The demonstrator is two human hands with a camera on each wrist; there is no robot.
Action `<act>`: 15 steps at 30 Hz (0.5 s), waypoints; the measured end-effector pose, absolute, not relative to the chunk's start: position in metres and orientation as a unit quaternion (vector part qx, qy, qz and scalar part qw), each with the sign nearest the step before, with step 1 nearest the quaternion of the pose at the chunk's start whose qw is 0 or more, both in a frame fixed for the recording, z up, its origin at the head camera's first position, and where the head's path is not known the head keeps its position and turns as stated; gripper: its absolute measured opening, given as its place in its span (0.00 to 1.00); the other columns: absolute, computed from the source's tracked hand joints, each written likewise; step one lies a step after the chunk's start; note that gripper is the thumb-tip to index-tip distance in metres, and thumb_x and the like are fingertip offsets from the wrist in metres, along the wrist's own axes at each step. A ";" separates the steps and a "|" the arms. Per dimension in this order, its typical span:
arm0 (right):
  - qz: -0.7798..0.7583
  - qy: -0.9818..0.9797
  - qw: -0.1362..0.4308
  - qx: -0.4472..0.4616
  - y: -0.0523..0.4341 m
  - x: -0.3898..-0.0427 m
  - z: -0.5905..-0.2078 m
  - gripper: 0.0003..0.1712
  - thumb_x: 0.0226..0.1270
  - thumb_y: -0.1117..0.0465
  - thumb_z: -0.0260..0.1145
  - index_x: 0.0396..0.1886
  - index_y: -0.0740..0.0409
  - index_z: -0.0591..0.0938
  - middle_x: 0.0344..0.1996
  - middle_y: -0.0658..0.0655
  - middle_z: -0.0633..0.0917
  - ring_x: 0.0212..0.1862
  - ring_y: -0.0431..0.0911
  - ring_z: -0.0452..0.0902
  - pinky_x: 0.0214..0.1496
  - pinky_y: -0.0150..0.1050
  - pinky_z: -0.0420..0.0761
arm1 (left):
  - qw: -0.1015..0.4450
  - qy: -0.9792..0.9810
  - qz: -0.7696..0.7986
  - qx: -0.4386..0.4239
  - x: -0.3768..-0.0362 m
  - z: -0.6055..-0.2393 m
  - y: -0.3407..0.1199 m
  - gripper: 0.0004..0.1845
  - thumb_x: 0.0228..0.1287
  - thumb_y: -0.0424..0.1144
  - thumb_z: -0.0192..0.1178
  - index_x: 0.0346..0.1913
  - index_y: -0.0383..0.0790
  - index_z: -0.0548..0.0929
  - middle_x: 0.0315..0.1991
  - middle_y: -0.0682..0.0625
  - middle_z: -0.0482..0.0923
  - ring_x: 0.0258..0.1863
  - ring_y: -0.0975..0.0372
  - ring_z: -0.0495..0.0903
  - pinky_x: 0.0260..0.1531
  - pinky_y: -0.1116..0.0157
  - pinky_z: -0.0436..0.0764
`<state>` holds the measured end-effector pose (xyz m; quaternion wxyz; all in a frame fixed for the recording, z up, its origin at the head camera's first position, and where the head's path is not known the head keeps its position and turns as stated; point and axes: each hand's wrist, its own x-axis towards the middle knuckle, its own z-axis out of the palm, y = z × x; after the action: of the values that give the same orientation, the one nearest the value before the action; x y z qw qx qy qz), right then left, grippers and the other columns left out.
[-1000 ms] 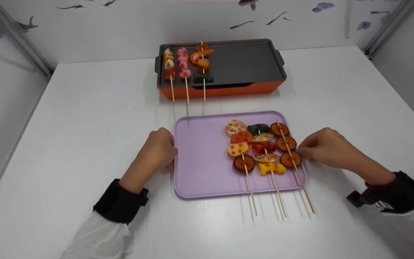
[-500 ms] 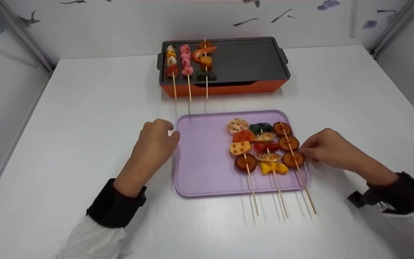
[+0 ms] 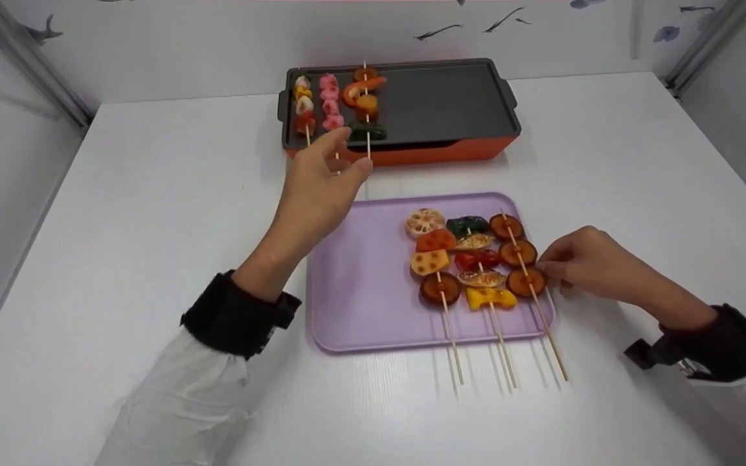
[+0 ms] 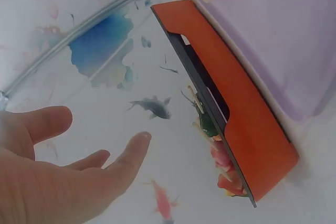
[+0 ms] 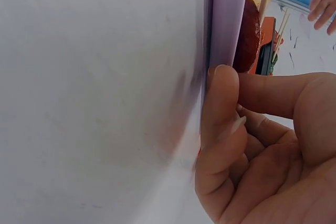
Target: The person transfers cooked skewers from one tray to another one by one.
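My left hand (image 3: 320, 194) hovers between the tray and the grill in the head view, thumb and fingers apart and nothing between them. Just beyond it, a skewer with a green piece and an orange ring (image 3: 368, 110) and a pink skewer (image 3: 331, 100) lie on the grill (image 3: 451, 103); the hand partly hides the sticks. My right hand (image 3: 596, 265) pinches the right rim of the purple tray (image 3: 366, 291), as the right wrist view shows at the tray edge (image 5: 228, 24). Beside it lies a skewer of brown round slices (image 3: 518, 254).
On the tray are also a skewer with lotus root (image 3: 425, 222) and one with yellow and red pepper pieces (image 3: 491, 298); their sticks overhang the front rim. A red-and-white skewer (image 3: 305, 107) lies at the grill's left end. A patterned wall (image 3: 185, 45) stands behind.
My left hand has let go of the tray's left rim, lifted and moved forward and right towards the grill's skewers. The right hand stays at the tray's right rim.
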<state>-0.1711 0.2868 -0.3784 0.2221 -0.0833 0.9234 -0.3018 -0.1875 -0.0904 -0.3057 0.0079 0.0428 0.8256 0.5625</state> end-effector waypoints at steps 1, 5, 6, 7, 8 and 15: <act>-0.302 0.923 0.222 -0.084 0.287 -0.171 -0.378 0.11 0.74 0.67 0.62 0.44 0.70 0.88 0.28 0.55 0.86 0.29 0.46 0.79 0.27 0.34 0.79 | 0.023 0.823 0.566 0.040 -0.193 -0.304 -0.088 0.31 0.78 0.44 0.61 0.77 0.39 0.69 0.71 0.43 0.73 0.65 0.57 0.76 0.62 0.60 0.79; -0.303 0.923 0.221 -0.087 0.286 -0.170 -0.376 0.10 0.74 0.67 0.62 0.44 0.69 0.88 0.26 0.54 0.85 0.28 0.47 0.78 0.26 0.34 0.77 | 0.095 0.812 0.576 0.013 -0.213 -0.303 -0.079 0.34 0.80 0.50 0.57 0.79 0.36 0.65 0.73 0.43 0.69 0.69 0.57 0.72 0.69 0.58 0.73; -0.303 0.923 0.220 -0.090 0.286 -0.170 -0.376 0.10 0.75 0.67 0.62 0.43 0.69 0.88 0.26 0.54 0.85 0.28 0.46 0.78 0.26 0.34 0.76 | 0.112 0.809 0.577 0.005 -0.217 -0.304 -0.077 0.36 0.81 0.52 0.56 0.80 0.35 0.62 0.76 0.43 0.66 0.72 0.57 0.69 0.71 0.57 0.70; -0.303 0.923 0.219 -0.092 0.285 -0.170 -0.376 0.10 0.75 0.67 0.63 0.43 0.68 0.88 0.25 0.54 0.85 0.27 0.46 0.77 0.25 0.34 0.76 | 0.128 0.807 0.576 -0.006 -0.220 -0.304 -0.075 0.37 0.81 0.53 0.55 0.81 0.35 0.60 0.78 0.43 0.63 0.74 0.57 0.66 0.73 0.57 0.68; -0.303 0.923 0.218 -0.094 0.285 -0.170 -0.377 0.10 0.75 0.67 0.63 0.43 0.68 0.88 0.25 0.54 0.84 0.27 0.46 0.77 0.25 0.34 0.76 | 0.143 0.802 0.580 -0.016 -0.222 -0.305 -0.074 0.39 0.81 0.54 0.54 0.82 0.35 0.57 0.80 0.43 0.60 0.76 0.57 0.64 0.75 0.56 0.66; -0.302 0.924 0.216 -0.090 0.287 -0.169 -0.378 0.10 0.76 0.66 0.64 0.44 0.69 0.88 0.28 0.54 0.86 0.28 0.46 0.77 0.26 0.34 0.77 | 0.233 0.644 0.720 -0.109 -0.239 -0.312 -0.061 0.48 0.81 0.50 0.56 0.85 0.41 0.35 0.85 0.43 0.41 0.80 0.47 0.56 0.77 0.56 0.62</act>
<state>-0.1689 0.2868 -0.3783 0.2156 -0.0903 0.9242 -0.3021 -0.2394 -0.0606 -0.3120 0.2331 -0.1092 0.6439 0.7205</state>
